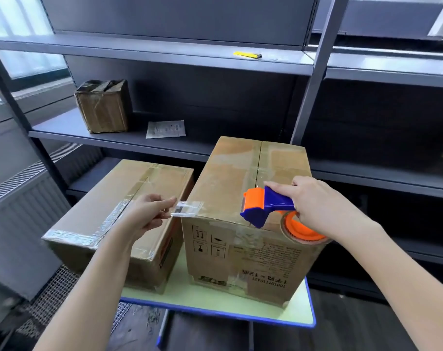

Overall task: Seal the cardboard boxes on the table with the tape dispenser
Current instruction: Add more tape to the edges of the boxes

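On the counter point(202, 298), a low box point(106, 196) sits beside a tall box point(240, 262). Atop the tall box, the right grip point(314, 203) clamps the dispenser point(263, 205); the left grip point(145, 214) pinches tape point(187, 209) at its left edge.

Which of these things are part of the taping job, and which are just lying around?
In use: tape dispenser, tape strip, tall box, low box, table.
Lying about: small taped box, yellow utility knife, flat packet.

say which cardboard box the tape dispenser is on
The tall brown cardboard box on the right: the blue-and-orange tape dispenser rests on top, unlike the low box or shelf box.
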`<state>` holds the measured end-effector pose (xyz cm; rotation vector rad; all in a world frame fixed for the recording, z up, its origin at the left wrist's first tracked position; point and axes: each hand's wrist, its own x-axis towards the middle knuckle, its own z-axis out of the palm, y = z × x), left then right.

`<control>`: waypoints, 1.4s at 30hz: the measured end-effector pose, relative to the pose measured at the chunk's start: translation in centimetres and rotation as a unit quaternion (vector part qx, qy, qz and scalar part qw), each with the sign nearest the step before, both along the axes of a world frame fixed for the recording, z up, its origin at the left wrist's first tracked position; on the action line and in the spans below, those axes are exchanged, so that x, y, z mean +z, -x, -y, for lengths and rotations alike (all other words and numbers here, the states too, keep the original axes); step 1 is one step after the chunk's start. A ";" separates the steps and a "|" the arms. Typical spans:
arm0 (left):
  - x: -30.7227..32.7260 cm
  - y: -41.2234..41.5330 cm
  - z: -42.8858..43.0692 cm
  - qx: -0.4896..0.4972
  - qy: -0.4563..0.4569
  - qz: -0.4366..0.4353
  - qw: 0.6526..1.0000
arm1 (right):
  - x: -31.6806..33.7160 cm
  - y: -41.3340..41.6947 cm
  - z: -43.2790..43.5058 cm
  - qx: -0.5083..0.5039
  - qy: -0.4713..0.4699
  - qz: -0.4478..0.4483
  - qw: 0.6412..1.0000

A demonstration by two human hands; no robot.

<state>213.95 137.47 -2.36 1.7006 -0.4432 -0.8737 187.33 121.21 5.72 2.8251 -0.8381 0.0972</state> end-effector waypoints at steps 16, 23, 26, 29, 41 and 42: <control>-4.0 1.4 0.2 -0.047 -0.002 -0.089 0.995 | -0.2 -0.3 0.3 0.007 -0.006 -0.023 1.000; -5.4 2.9 0.0 -0.056 -0.040 0.099 0.993 | -0.2 -0.3 0.5 0.008 0.000 -0.025 1.000; -4.8 3.0 -0.1 0.031 0.093 0.344 0.934 | -0.2 -0.5 0.5 0.005 0.003 -0.030 1.000; -3.0 4.2 -0.4 -0.083 0.182 0.541 0.817 | -0.3 -0.3 0.7 -0.006 -0.021 -0.026 0.999; -3.5 7.8 1.8 -0.089 0.081 0.703 0.701 | 0.2 -0.5 0.3 0.007 0.001 -0.050 0.999; -3.3 8.4 2.1 -0.094 0.075 0.701 0.703 | 0.3 -0.4 0.4 0.010 -0.003 -0.049 0.999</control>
